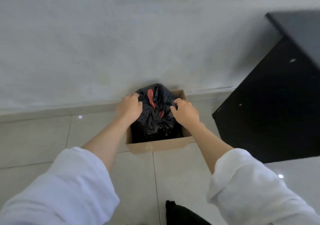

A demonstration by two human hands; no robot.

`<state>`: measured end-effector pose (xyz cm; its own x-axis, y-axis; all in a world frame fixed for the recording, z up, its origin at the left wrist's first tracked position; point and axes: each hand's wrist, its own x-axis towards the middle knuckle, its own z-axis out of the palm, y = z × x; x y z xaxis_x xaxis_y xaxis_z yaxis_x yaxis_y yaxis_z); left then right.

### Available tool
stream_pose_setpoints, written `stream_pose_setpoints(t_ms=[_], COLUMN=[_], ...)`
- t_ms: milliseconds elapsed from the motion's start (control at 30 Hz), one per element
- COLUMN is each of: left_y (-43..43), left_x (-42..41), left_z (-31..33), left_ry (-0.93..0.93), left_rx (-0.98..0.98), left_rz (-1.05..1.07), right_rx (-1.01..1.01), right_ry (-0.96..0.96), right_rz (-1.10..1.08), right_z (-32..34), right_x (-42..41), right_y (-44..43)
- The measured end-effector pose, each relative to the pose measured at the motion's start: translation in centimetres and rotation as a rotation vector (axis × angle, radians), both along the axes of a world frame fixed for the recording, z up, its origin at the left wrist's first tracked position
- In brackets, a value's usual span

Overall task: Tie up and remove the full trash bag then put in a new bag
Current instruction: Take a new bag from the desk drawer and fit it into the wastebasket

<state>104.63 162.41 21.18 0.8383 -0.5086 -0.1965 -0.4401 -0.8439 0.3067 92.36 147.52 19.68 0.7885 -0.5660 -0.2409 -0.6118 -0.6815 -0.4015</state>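
My left hand (129, 106) clutches black trash bag (156, 121), right hand (186, 112) clutches opposite side; bag sits inside cardboard box (155, 147), against far edge.

Soft, even light, slightly blurred throughout.
Small glints mark the floor (43, 138) left of the left hand (129, 107); the cabinet (277, 121) right of the right hand (185, 111) is smeared; a faint shadow sits on the wall (86, 51) beyond the bag (155, 121); edges bow.
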Motion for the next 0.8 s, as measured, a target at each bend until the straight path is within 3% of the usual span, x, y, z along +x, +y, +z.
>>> stream_pose_setpoints(t_ms=[200, 333, 533, 800], left_y=[-5.8, -12.6, -25.3, -44.2], left_x=[-6.4, -13.2, -29.7, -52.7], left_z=[20.6, 29.6, 34.9, 34.9], left_ry=[-0.163, -0.222, -0.306, -0.165], left_rx=[-0.069, -0.183, -0.268, -0.245], left_rz=[-0.162, -0.220, -0.245, -0.294], right_rx=[-0.071, -0.124, -0.274, -0.269], right_ry=[-0.062, -0.121, -0.254, -0.239], right_rz=[-0.012, -0.032, -0.122, -0.162], right_z=[21.2, 31.3, 37.2, 38.8], right_x=[-6.8, -14.9, -35.7, -58.9], right_y=[-5.8, -11.8, -23.1, -40.1])
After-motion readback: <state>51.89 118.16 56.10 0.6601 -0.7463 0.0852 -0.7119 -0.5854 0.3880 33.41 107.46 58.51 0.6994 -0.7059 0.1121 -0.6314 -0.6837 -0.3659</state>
